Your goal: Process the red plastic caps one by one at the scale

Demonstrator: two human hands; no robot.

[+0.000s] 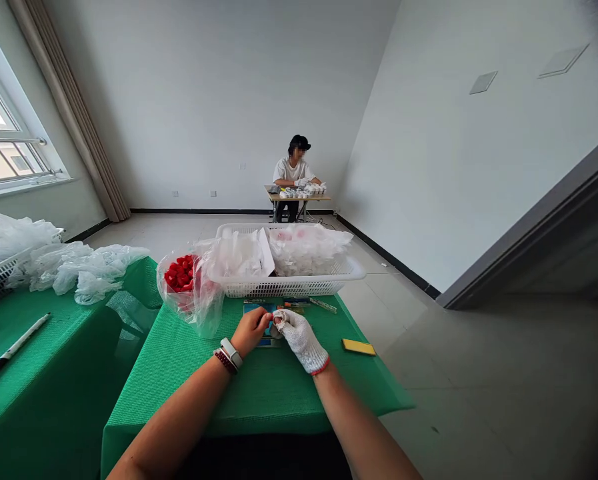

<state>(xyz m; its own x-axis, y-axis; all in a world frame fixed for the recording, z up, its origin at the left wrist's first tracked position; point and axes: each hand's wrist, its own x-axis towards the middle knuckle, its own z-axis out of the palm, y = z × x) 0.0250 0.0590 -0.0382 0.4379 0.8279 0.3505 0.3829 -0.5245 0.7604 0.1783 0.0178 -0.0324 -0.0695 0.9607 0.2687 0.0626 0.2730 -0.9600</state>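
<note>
My left hand (251, 330) is bare, with a watch and a dark red bracelet on the wrist. Its fingers are pinched together against the fingertips of my right hand (299, 340), which wears a white knit glove with a red cuff. Both hands meet over a small green-covered table (189, 373), above a blue card (266, 341). A tiny pale item sits between the fingertips of the two hands; I cannot make out what it is. A clear bag of red caps (181, 275) lies just left of the hands.
A white mesh basket (299, 285) full of clear plastic bags stands at the table's far edge. A yellow pad (359, 347) lies to the right. A second green table (39, 347) on the left bears bags and a pen (13, 347). Another person (295, 175) sits at a far desk.
</note>
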